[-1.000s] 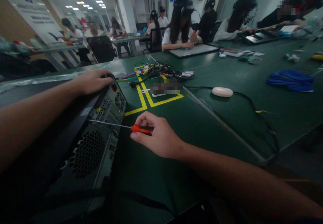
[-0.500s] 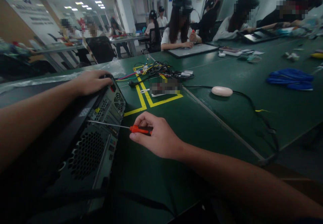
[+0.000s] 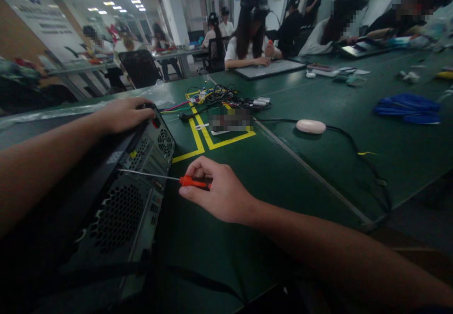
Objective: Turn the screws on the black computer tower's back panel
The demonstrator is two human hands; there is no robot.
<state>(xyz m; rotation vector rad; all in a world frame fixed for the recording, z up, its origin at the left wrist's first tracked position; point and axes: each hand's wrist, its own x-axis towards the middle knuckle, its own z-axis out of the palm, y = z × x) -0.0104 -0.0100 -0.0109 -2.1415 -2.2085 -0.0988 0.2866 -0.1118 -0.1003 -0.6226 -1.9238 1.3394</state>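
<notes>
Mid-job, by the look of it: right hand pinches the slim orange-handled screwdriver against the black metal computer case lower left on the green desk, left hand spread flat bracing it, casing not yet opened

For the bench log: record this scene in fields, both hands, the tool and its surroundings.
left grip: palm down on top of the computer case, near its rear edge
right grip: pinches the screwdriver by its orange handle
screwdriver tip: at the case's rear panel, exact contact unclear
table: green, with yellow tape lines
nearby: cable bundle, white oval object, blue cloth
others: people seated at the far side
</notes>
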